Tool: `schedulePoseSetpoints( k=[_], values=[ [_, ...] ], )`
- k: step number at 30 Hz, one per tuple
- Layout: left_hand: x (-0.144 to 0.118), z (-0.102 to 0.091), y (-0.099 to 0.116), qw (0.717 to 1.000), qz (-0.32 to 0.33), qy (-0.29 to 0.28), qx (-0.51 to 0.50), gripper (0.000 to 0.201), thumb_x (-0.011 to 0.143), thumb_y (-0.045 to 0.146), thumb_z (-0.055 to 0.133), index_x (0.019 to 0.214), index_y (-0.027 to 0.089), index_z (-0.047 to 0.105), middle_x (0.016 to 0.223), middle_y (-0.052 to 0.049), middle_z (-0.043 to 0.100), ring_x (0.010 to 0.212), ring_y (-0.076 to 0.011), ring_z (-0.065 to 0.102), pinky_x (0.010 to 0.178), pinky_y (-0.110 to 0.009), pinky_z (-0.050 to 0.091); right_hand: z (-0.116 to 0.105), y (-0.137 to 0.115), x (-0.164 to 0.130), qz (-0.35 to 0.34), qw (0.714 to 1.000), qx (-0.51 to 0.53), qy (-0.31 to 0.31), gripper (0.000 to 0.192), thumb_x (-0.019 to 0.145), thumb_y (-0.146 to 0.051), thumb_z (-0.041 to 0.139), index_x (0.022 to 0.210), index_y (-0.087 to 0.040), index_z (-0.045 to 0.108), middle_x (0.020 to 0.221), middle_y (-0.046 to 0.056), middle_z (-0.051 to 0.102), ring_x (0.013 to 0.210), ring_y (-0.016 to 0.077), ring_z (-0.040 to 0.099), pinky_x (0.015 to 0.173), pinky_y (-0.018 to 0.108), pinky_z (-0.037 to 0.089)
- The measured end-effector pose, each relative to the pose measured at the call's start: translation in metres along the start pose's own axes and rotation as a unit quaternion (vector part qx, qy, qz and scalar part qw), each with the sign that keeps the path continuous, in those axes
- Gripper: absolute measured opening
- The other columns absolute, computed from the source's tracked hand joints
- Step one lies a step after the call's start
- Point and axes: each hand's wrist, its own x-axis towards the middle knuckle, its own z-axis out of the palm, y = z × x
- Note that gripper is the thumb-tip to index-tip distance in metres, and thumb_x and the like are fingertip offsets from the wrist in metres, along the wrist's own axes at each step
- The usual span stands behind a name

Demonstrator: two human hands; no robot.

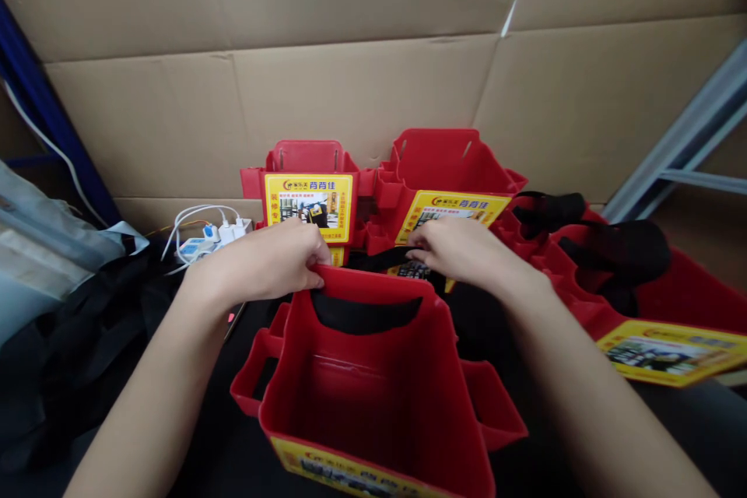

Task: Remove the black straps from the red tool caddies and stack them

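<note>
A red plastic tool box (373, 373) stands in front of me with its open top towards me. A wide black strap (367, 313) lies along the inside of its raised back wall, its two ends passing through slots there. My left hand (292, 253) is closed on the left corner of that back wall's rim. Behind the wall, my right hand (458, 249) pinches the black strap's loose part, which stretches left from the fingertips. The tips of some right fingers are hidden. Side pockets stick out from the box, and a yellow printed label (350, 471) covers its front.
More red boxes (437, 159) with yellow labels stand behind, and others (689, 280) with black straps lie at right. A white power strip (227, 229) with plugged-in cables is at left, near a heap of black webbing (87, 350). Cardboard (350, 93) walls the back; a metal ladder (689, 124) leans right.
</note>
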Motion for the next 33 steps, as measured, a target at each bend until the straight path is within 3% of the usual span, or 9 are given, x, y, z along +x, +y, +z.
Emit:
schedulePoseSetpoints(
  k=[7,15,20,23,26,29,31,33],
  values=[
    [-0.007,-0.002,0.0,1.0,0.001,-0.023,0.006,0.014,0.074,0.021,0.05,0.069,0.019,0.062,0.062,0.003,0.06,0.057,-0.01,0.052,0.055,-0.02,0.038,-0.026,0.022,-0.03,0.133,0.989,-0.056,-0.027,0.024,0.073,-0.033,0.051,0.086,-0.025,0.068,0.079,0.007,0.066,0.071,0.0251,0.06,0.053,0.029,0.037],
    [-0.014,-0.005,0.011,0.997,0.042,-0.058,-0.013,0.017,0.079,0.021,0.047,0.07,0.018,0.061,0.064,0.004,0.059,0.057,-0.0082,0.05,0.054,-0.017,0.037,-0.032,0.019,-0.033,0.248,0.968,-0.034,-0.03,0.025,0.071,-0.034,0.05,0.087,-0.022,0.066,0.078,0.009,0.064,0.068,0.0247,0.059,0.05,0.029,0.036],
    [-0.017,-0.003,0.008,0.998,0.047,-0.027,-0.033,0.015,0.077,0.021,0.051,0.069,0.018,0.063,0.067,0.003,0.062,0.058,-0.0092,0.051,0.054,-0.018,0.037,-0.026,0.036,-0.03,0.292,0.955,-0.006,-0.053,0.023,0.07,-0.031,0.053,0.083,-0.017,0.066,0.077,0.012,0.063,0.065,0.024,0.058,0.051,0.031,0.038],
    [-0.023,-0.004,0.0,0.999,0.032,-0.008,-0.036,0.016,0.077,0.025,0.053,0.071,0.02,0.066,0.069,0.001,0.064,0.061,-0.0114,0.055,0.057,-0.02,0.039,-0.021,0.049,-0.027,0.237,0.97,0.018,-0.053,0.018,0.072,-0.03,0.053,0.076,-0.018,0.065,0.075,0.01,0.063,0.065,0.0235,0.057,0.054,0.033,0.04],
    [-0.029,-0.01,-0.006,0.999,0.018,0.009,-0.031,0.016,0.076,0.034,0.056,0.079,0.021,0.067,0.074,0.0,0.066,0.065,-0.0127,0.058,0.06,-0.021,0.041,-0.02,0.045,-0.025,0.076,0.994,0.075,-0.027,0.016,0.077,-0.03,0.05,0.08,-0.021,0.063,0.083,0.006,0.064,0.076,0.0204,0.058,0.067,0.031,0.042],
    [-0.024,-0.015,-0.003,0.993,-0.015,0.117,-0.028,0.032,0.073,0.045,0.059,0.094,0.021,0.063,0.089,-0.002,0.067,0.076,-0.0156,0.06,0.065,-0.023,0.043,-0.024,0.02,-0.024,-0.083,0.984,0.145,0.06,0.023,0.086,-0.032,0.041,0.089,-0.019,0.06,0.094,0.007,0.062,0.085,0.0193,0.056,0.076,0.029,0.041],
    [-0.01,-0.012,0.002,0.975,-0.004,0.215,-0.049,0.044,0.072,0.048,0.059,0.106,0.019,0.059,0.104,-0.004,0.064,0.089,-0.018,0.059,0.074,-0.026,0.044,-0.026,0.0,-0.024,-0.123,0.971,0.181,0.1,0.026,0.089,-0.031,0.035,0.096,-0.019,0.057,0.098,0.007,0.061,0.087,0.019,0.056,0.075,0.028,0.041],
    [0.009,-0.004,0.008,0.961,0.056,0.259,-0.075,0.05,0.072,0.045,0.06,0.114,0.018,0.055,0.114,-0.006,0.06,0.099,-0.0188,0.055,0.082,-0.027,0.042,-0.028,-0.018,-0.023,-0.142,0.962,0.208,0.106,0.026,0.09,-0.03,0.034,0.101,-0.02,0.056,0.1,0.005,0.063,0.087,0.0178,0.058,0.074,0.027,0.042]
  ],
)
